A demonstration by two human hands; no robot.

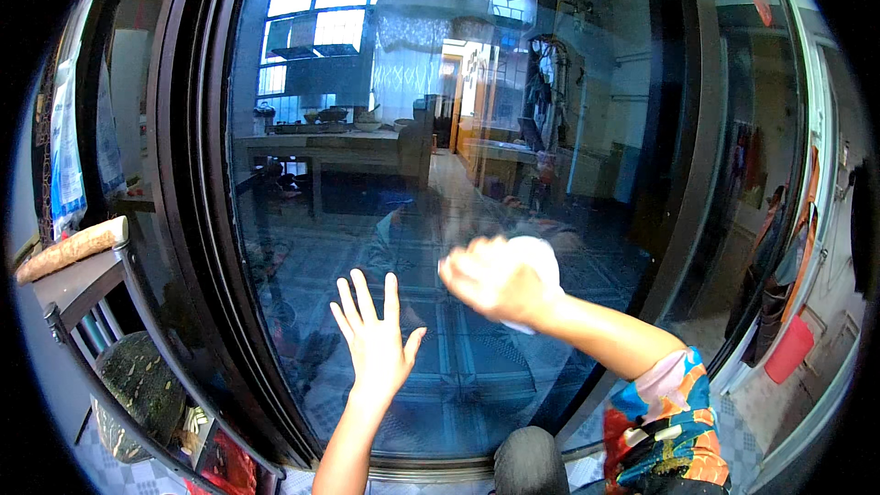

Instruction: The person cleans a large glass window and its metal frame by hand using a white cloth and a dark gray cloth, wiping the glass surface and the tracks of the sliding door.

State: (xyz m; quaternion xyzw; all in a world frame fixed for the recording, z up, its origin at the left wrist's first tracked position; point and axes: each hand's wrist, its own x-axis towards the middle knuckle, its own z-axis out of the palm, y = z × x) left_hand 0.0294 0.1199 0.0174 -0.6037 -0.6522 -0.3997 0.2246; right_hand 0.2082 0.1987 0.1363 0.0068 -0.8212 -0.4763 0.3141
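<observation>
**White cloth in our right hand, left palm spread before the dark glass**

We face a tall dark glass panel (467, 376) set in a dark frame (197, 220). Our right hand (500, 280) has the white cloth (544, 261): its fingers appear bent over it, with white showing past the outer edge of the hand and below the wrist. The hand is blurred, so we cannot tell how firm that grip is. Our left hand (378, 344) is bare and holds nothing, fingers spread wide, palm toward the glass; whether it touches the pane we cannot tell.

We judge the loose cloth the likeliest trouble: a slack hold could let it bunch or slip out from under the fingers, and bare fingertips would then smear the glass. The open left palm could leave prints if it rests there. Reflections crowd the pane, so streaks would be easy to miss. Should the panel slide, leaning on it could shift it and upset our balance, and fingers near the frame could be pinched.

Our dark-clad knee (531, 463) is close to the lower edge and might knock it. At our left, a light-brown log-like roll (73, 249) lies on a grey metal-framed chair (82, 284); a bump there could tip it off.
</observation>
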